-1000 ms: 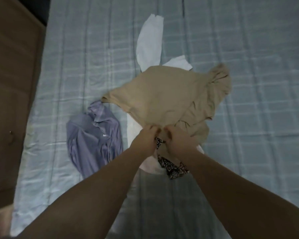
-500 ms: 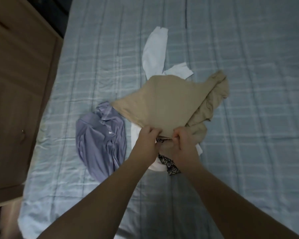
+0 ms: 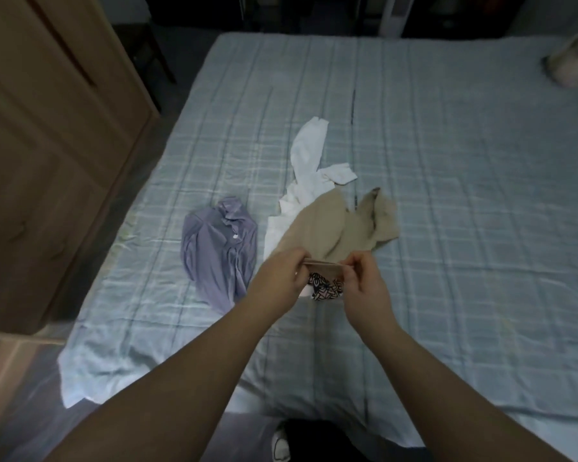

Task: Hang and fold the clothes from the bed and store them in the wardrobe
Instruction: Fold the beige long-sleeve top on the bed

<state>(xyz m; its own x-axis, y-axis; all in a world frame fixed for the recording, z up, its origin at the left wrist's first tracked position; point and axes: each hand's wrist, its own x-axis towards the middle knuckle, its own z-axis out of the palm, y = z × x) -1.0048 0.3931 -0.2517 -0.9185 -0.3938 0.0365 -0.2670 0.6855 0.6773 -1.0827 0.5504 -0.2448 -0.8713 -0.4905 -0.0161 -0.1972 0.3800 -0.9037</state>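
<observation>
A beige garment [image 3: 331,228] lies in the middle of the bed [image 3: 447,161]. My left hand [image 3: 277,278] and my right hand [image 3: 364,285] each pinch its near edge and hold that edge lifted and stretched between them. Under it lies a white garment [image 3: 309,155] with a long sleeve pointing away from me. A black-and-white patterned cloth [image 3: 324,288] shows just below the raised edge. A purple shirt [image 3: 217,248] lies crumpled to the left, apart from my hands.
A wooden wardrobe [image 3: 47,145] stands close on the left, its doors shut. The bed's plaid sheet hangs over the near edge. A pale bundle [image 3: 574,61] sits at the far right corner. A shoe [image 3: 281,445] shows on the floor below.
My hands have pulled the beige garment's near edge up and a little apart, uncovering more of the white garment. The view has drawn back, and the wardrobe and the bed's far edge now show.
</observation>
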